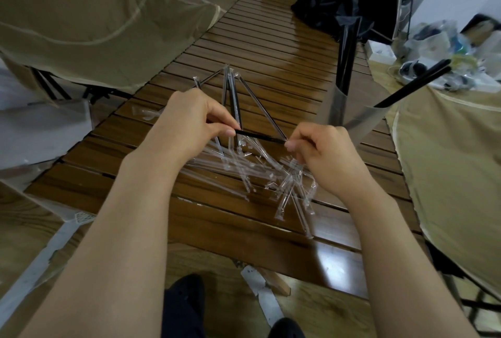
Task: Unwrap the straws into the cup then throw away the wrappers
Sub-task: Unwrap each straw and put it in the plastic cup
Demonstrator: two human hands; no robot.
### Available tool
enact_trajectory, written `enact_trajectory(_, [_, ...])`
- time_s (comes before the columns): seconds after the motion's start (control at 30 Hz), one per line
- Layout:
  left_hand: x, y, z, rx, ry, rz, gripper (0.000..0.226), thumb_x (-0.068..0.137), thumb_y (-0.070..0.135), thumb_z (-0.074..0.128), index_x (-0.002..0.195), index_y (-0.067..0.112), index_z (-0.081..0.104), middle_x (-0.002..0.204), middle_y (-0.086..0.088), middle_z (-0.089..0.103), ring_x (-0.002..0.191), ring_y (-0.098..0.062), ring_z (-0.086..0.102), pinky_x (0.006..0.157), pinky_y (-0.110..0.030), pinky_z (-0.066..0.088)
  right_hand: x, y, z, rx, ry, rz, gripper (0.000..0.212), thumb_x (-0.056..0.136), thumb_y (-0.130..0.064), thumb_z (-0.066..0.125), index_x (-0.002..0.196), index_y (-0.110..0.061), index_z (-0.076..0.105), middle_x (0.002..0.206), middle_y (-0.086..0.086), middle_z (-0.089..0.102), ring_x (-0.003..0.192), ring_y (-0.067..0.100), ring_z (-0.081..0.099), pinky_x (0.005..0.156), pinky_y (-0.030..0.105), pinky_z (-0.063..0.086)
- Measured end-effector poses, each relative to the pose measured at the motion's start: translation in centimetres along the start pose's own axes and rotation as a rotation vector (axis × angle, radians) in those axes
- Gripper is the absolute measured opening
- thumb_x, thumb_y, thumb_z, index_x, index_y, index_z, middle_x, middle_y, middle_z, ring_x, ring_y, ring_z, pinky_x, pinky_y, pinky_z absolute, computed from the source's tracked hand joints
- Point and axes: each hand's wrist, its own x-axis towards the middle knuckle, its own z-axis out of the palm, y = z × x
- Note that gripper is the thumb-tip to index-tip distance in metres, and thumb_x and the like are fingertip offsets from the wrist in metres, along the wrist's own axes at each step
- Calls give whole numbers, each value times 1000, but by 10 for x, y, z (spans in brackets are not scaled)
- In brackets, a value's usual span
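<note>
Above the slatted wooden table (271, 47), my left hand (195, 120) and my right hand (325, 153) each pinch one end of a black straw (260, 136) held level between them. Whether its wrapper is still on, I cannot tell. Beneath the hands lies a heap of clear empty wrappers (265, 177). Several wrapped black straws (233, 93) lie on the table just beyond the hands. A clear plastic cup (349, 110) stands at the right with black straws (347, 50) leaning out of it.
Tan fabric chairs stand at the left (81, 12) and right (455, 164) of the table. A black bag (317, 4) lies at the table's far end. Cluttered plastic bags (444, 50) sit at the far right. My dark shoes (187, 302) show below the near edge.
</note>
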Motion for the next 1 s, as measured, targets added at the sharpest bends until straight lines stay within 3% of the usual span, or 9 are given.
enact_trajectory(0.1, [0, 0, 2, -5, -7, -2, 15, 84, 22, 73, 97, 29, 76, 103, 7, 73, 90, 0, 60, 88, -17, 42, -1, 0, -2, 16, -55, 23, 18, 96, -26, 52, 83, -19, 61, 65, -7, 58, 56, 3, 54, 57, 20, 44])
enact_trajectory(0.2, [1, -1, 3, -18, -8, -4, 15, 83, 21, 73, 97, 28, 76, 101, 8, 72, 89, -1, 60, 88, -17, 43, -2, -1, -2, -15, -63, 14, 12, 87, -30, 65, 88, -22, 57, 72, -8, 58, 63, 2, 55, 58, 16, 44])
enact_trajectory(0.33, [1, -2, 3, -29, -2, -1, 15, 85, 21, 72, 97, 28, 76, 92, 14, 66, 81, 5, 57, 76, -6, 38, -2, 3, -6, -34, -39, -4, 16, 92, -26, 59, 78, -18, 60, 62, -7, 56, 54, 3, 53, 55, 21, 47])
enact_trajectory(0.4, [1, -2, 3, -25, 6, -3, 15, 85, 21, 72, 97, 28, 76, 92, 14, 66, 84, 3, 58, 79, -9, 39, -2, 3, -7, -34, -63, 1, 24, 96, -29, 52, 78, -17, 63, 60, -7, 57, 55, 6, 56, 59, 28, 52])
enact_trajectory(0.53, [2, -2, 3, -11, -5, -11, 15, 84, 21, 72, 96, 30, 75, 98, 10, 70, 93, -3, 62, 90, -21, 44, -2, 0, -2, -47, -70, -14, 10, 89, -30, 63, 88, -21, 59, 74, -10, 59, 65, 1, 56, 62, 18, 48])
enact_trajectory(0.6, [2, -3, 3, -13, -5, -18, 15, 84, 21, 72, 96, 30, 75, 99, 9, 71, 93, -4, 62, 91, -22, 45, -1, 1, -4, -25, -34, -20, 9, 89, -24, 63, 83, -18, 59, 69, -9, 58, 61, 2, 55, 60, 19, 49])
enact_trajectory(0.73, [1, -4, 3, 0, 0, -30, 14, 83, 21, 73, 95, 29, 75, 100, 8, 72, 93, -4, 63, 90, -21, 44, 0, 0, -4, -36, -49, -36, 19, 96, -26, 52, 78, -21, 59, 62, -9, 56, 55, 3, 56, 57, 25, 49])
enact_trajectory(0.83, [2, -5, 2, 10, 2, -44, 15, 83, 21, 73, 96, 27, 76, 101, 7, 71, 94, -5, 63, 87, -18, 43, 0, -5, 5, -70, -110, -39, 15, 88, -37, 61, 86, -23, 55, 70, -9, 57, 61, 4, 57, 57, 21, 48])
enact_trajectory(1.0, [1, -7, 2, -3, 20, -52, 15, 84, 21, 73, 98, 26, 76, 101, 7, 72, 93, -4, 62, 80, -11, 37, 1, 0, 4, -84, -98, -18, 19, 95, -30, 53, 79, -23, 58, 64, -10, 56, 57, 1, 55, 57, 21, 46])
